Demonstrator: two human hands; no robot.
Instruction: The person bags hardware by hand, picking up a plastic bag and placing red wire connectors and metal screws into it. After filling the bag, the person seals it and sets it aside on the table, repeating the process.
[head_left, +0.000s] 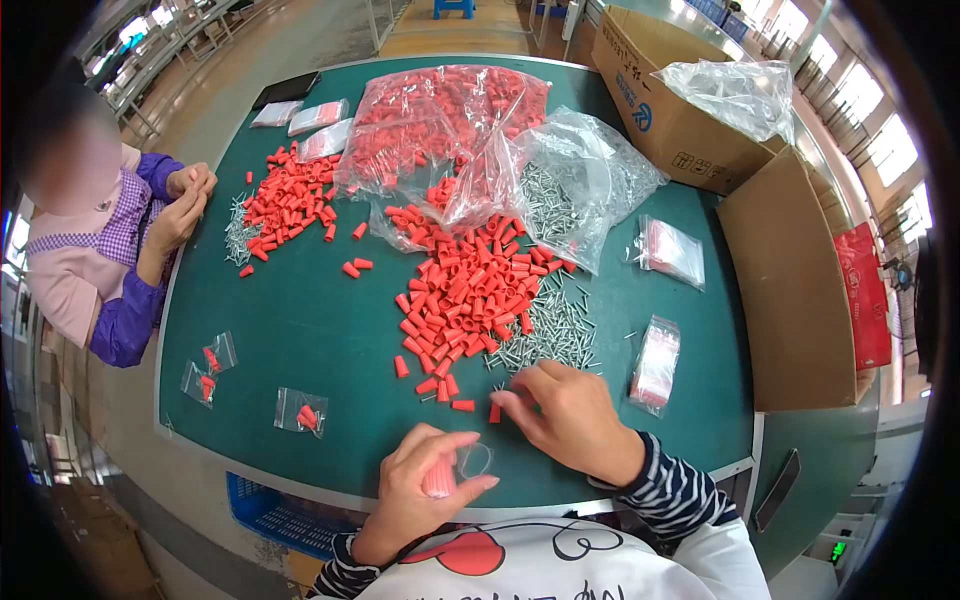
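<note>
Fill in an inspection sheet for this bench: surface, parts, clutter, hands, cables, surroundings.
Surface: green tabletop, bare patches at left and front.
Parts: heaped red sleeves beside loose metal screws; second, smaller mixed pile at far left. Three small bags with red pieces lie left of the hands.
Clutter: large plastic bag of red sleeves at the back; flat bag packs at right.
Left hand: holds what looks like a bag stack.
Right hand: fingertips at a red sleeve; grip unclear.
Cables: nothing seen.
Surroundings: cardboard box right, blue crate below the front edge, another person at left.
</note>
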